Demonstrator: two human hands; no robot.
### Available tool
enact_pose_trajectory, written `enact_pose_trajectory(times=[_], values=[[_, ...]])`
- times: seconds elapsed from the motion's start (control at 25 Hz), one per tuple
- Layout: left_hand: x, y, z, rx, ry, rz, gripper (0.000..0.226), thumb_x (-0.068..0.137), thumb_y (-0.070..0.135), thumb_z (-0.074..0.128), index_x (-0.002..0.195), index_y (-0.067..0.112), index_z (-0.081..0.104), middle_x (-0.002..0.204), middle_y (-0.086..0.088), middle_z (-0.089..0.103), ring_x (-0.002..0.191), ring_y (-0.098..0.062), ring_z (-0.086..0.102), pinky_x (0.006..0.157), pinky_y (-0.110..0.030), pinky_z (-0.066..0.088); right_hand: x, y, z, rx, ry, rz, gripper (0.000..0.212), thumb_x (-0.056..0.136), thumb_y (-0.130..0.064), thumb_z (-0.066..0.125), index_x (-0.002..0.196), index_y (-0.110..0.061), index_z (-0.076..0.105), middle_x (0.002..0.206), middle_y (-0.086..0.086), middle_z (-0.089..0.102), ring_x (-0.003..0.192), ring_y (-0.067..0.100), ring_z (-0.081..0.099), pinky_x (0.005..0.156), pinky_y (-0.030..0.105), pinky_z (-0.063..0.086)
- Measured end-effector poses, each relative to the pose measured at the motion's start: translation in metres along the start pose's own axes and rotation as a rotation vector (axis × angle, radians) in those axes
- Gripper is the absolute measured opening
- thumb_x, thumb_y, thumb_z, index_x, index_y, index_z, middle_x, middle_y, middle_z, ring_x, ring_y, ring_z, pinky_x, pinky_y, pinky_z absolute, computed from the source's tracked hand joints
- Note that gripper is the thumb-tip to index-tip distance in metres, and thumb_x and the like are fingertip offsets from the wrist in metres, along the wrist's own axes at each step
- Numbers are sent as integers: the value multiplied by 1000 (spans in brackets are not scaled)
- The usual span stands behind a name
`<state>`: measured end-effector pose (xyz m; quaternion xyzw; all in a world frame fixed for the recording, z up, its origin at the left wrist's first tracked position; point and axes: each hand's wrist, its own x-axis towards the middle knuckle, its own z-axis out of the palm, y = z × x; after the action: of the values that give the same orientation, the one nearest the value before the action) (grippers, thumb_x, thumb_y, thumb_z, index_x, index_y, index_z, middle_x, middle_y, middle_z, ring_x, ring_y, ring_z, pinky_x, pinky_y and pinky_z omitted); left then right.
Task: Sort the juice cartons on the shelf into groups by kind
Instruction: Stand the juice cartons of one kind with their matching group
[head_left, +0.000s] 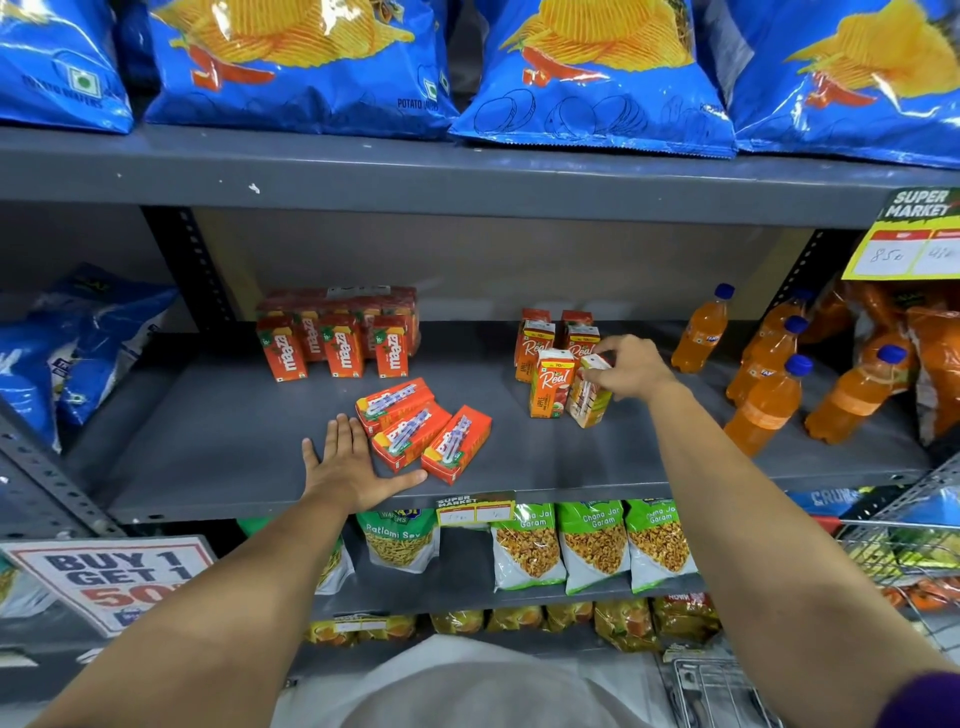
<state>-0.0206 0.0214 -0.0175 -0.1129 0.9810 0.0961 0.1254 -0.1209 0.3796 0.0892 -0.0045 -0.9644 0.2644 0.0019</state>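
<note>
On the grey shelf (218, 447), a group of upright red Maaza cartons (340, 338) stands at the back left. Three more Maaza cartons (423, 428) lie flat near the front edge. My left hand (348, 462) rests flat and open on the shelf, touching the left side of the lying cartons. At the right stand several orange Real cartons (551, 382). My right hand (631, 369) grips the top of a tilted Real carton (587, 397) right beside the front upright one.
Orange soda bottles (763, 374) stand on the shelf right of the Real cartons. Blue chip bags (592, 73) fill the shelf above, snack packets (592, 545) the shelf below. A wire basket (904, 535) is at the lower right.
</note>
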Motion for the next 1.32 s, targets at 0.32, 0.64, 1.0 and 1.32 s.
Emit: enact_pose_trajectory(times=[0.32,0.64,1.0,1.32], values=[[-2,0,0,1,13,11,145,42,102,21,150,12,-14,161,-9,-17,148,-25,-16,115,-56,-10,0,1,-10,-99,-15,106,30,73,-33,77,74,-5,66,62,5,69,45,12,65,42,19,42],[-2,0,0,7,4,12,148,37,103,16,150,12,-15,161,-9,-17,148,-25,-16,115,-56,-10,-9,-10,6,-102,230,202,44,75,-47,75,65,-11,54,70,10,68,52,19,65,53,28,51],[-1,0,0,11,0,10,150,36,104,15,150,12,-14,161,-9,-17,148,-25,-16,116,-57,-9,-17,-3,19,-258,287,189,57,83,-68,49,78,-12,59,76,7,62,70,22,54,56,30,38],[-6,-3,2,32,44,34,142,44,102,15,151,12,-12,162,-8,-15,148,-22,-17,117,-56,-10,-17,-18,16,-238,531,44,45,92,-48,49,100,-6,61,109,18,61,86,37,64,62,35,44]])
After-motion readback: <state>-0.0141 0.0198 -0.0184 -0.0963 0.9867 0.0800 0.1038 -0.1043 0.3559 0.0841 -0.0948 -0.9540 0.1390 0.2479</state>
